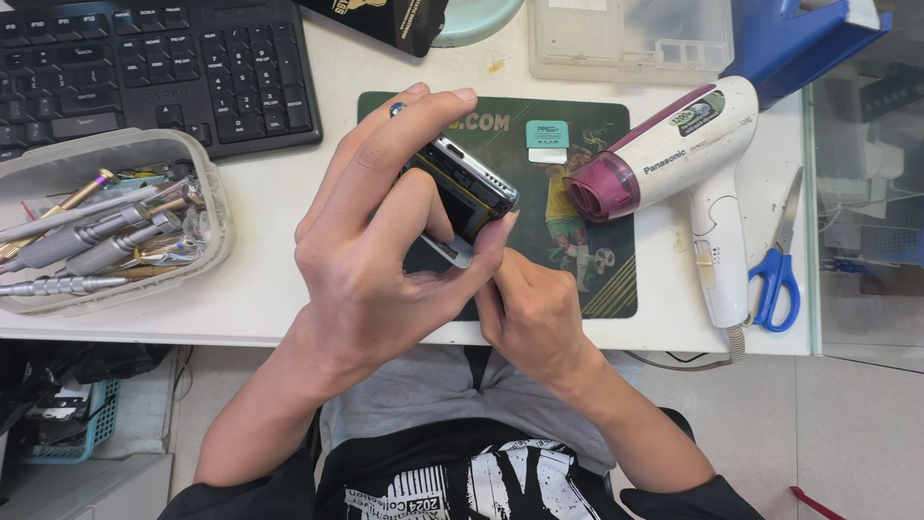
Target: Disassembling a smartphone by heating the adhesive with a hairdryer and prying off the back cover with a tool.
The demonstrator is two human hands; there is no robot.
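So from my feed, middle of the frame: the left hand [371,241] is wrapped around a phone [460,188], fingers curled over its top edge and thumb side underneath, gripping it tilted on edge above the mat [587,144]. The phone has a shiny metal frame with small ports along the rim and a dark glossy face. The right hand [529,313] sits just below it, fingers pinched tight against the phone's lower corner; I can't make out whether there's anything between the fingertips, they're tucked behind the left hand.

The mat is a dark green rectangle with a printed football player, lying flat on the white desk [279,289]. On its right edge rests a hairdryer [674,164], smooth white plastic with a magenta nozzle pointing left. Further right, scissors [780,260] with blue handles lie flat. A small teal-and-white sticker [547,140] sits on the mat near the top.

Left side of the frame has a clear plastic tub [207,193] with rounded corners, full of metal screwdrivers with knurled handles. Upper left there's a black keyboard [154,67].
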